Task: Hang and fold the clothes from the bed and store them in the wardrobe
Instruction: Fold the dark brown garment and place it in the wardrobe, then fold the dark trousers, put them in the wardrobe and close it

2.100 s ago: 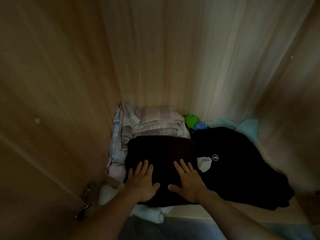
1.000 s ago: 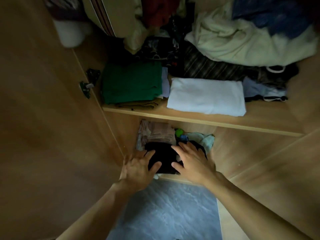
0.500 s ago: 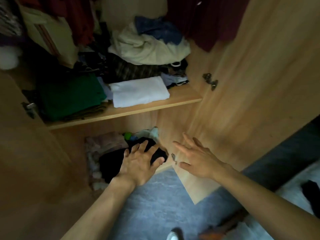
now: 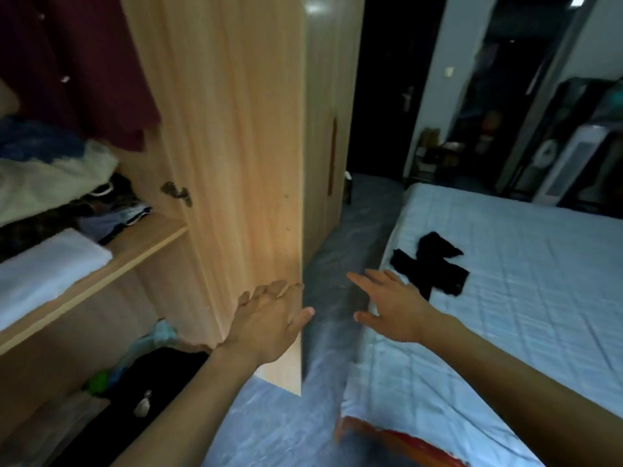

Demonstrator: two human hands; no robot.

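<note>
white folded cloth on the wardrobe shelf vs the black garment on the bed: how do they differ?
Colour: the white folded cloth is pale, the black garment is dark. State: the white cloth is folded into a neat flat block; the black garment lies spread out and unfolded, its parts splayed. Place: the white cloth sits on the wardrobe shelf beside other clothes; the black garment lies alone on the light blue bed sheet. Neither hand touches either one.

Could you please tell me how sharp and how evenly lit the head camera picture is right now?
Head view: dim overall; the doorway is nearly black, while the wardrobe door catches warm light. Motion blur smears the floor and both the left hand and right hand. Wide-angle bending tilts the wardrobe edges.
</note>
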